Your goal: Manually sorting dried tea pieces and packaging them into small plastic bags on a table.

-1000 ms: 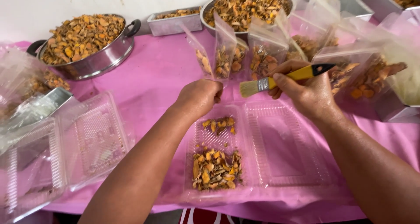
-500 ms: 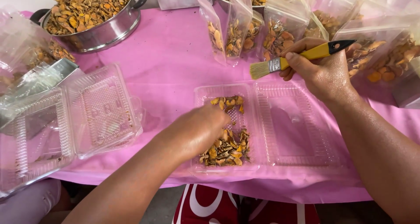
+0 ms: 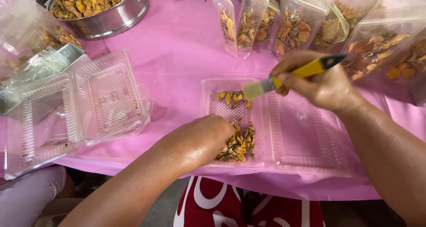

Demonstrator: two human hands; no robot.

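Left hand (image 3: 202, 138) is resting curled on the dried slices (image 3: 237, 142) in the open clear tray (image 3: 306, 138) on the pink desk (image 3: 177, 58), grasp hidden; right hand (image 3: 321, 83) is gripping a yellow brush (image 3: 284, 78) above that tray; best brushing lightly, keeping slices inside it.

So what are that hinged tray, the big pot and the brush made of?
The open hinged tray looks like thin clear plastic: see-through, glossy, ribbed. The pot seems to be polished metal, probably steel, with a mirror-like wall. The brush in the right hand has a yellow handle, plastic or painted wood, and pale bristles.
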